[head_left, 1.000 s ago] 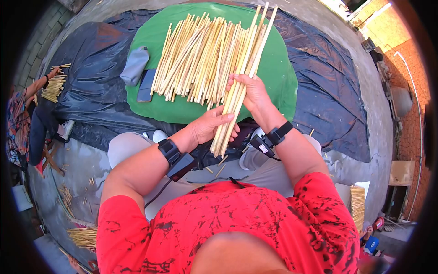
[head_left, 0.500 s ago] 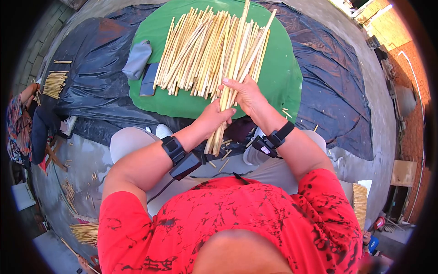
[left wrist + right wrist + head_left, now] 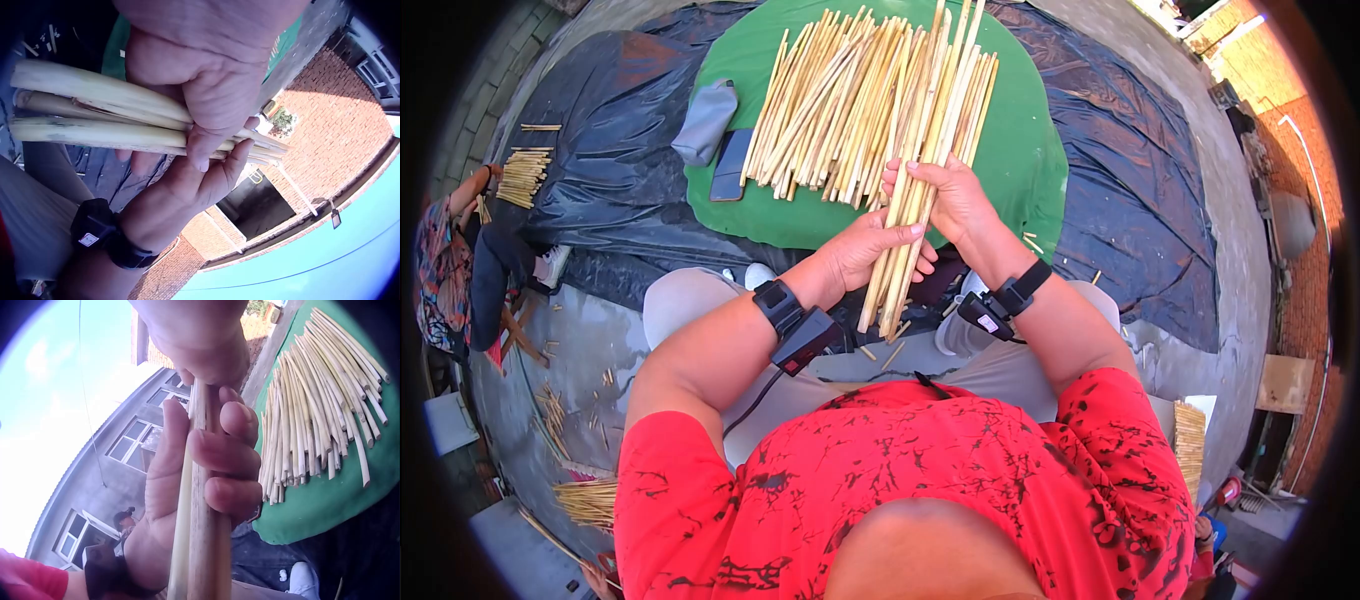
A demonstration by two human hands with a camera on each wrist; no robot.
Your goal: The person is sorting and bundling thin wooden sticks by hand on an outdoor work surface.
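Observation:
A small bundle of pale yellow stalks (image 3: 878,300), like peeled reeds or plant stems, slants between both hands. My left hand (image 3: 862,250) grips its lower part with the thumb across the top, and the left wrist view shows the stalks' thick cut ends (image 3: 37,129) sticking out past that hand. Farther up, my right hand (image 3: 960,205) holds the same bundle, thumb laid over it. The right wrist view shows the left fingers (image 3: 228,453) curled round the stalks. Beyond the hands, a wide layer of similar stalks (image 3: 840,110) lies on a green cloth (image 3: 1025,150).
A grey pouch (image 3: 705,122) and a dark phone (image 3: 728,165) lie on the cloth's left side. Black plastic sheeting (image 3: 1130,200) surrounds it. At far left another person (image 3: 460,270) sits beside a small stalk pile (image 3: 525,177). Short offcuts (image 3: 880,350) litter the ground by my feet.
Half a second ago the hands were closer together and one stalk crossed the others at an angle. Now the left hand sits lower and the stalks lie nearly parallel.

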